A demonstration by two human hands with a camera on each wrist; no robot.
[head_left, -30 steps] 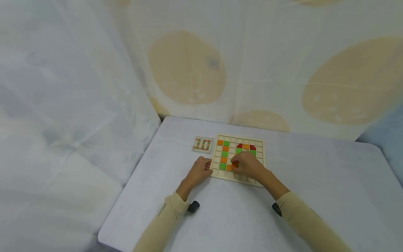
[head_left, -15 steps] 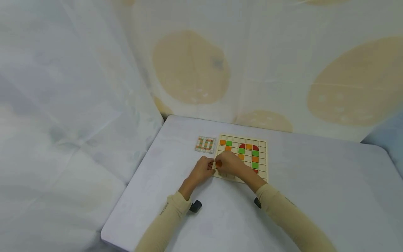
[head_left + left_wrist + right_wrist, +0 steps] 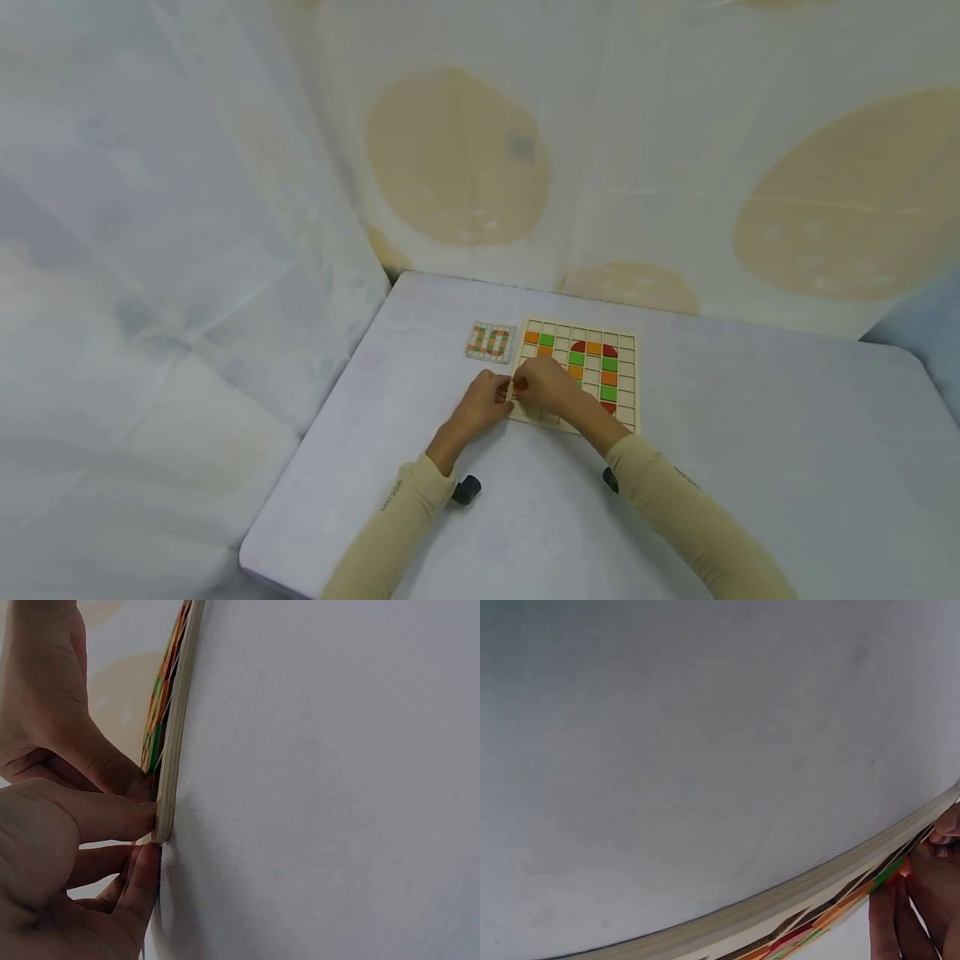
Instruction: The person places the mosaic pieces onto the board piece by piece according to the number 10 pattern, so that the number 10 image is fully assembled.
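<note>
While both sleeved arms reach forward over the white desk (image 3: 750,467), the two hands meet at the near left corner of a wooden grid board (image 3: 626,379). The left hand (image 3: 483,404) rests on the desk with its fingers curled against the board's left edge; in the left wrist view a fingertip (image 3: 142,817) and the thumb press on the board's thin rim, so this hand grips the board's corner. The right hand (image 3: 543,387) lies over the lower left cells of the board with its fingers bent, and an orange tile (image 3: 520,386) shows at its fingertips, pinched right beside the left hand. In the right wrist view the fingertips (image 3: 900,907) sit on the coloured tiles at the board's edge, though the hold itself is hard to make out there.

The board lies flat on the desk, towards the far side and a little left of the middle. Orange and green square tiles (image 3: 609,364) fill some of its cells, and two red rounded pieces (image 3: 577,347) sit near the top row. Just left of the board's far corner, apart from it, lies a small pattern card (image 3: 491,342) showing an orange and green figure. A pale draped cloth (image 3: 450,150) with large tan spots hangs behind the desk.
</note>
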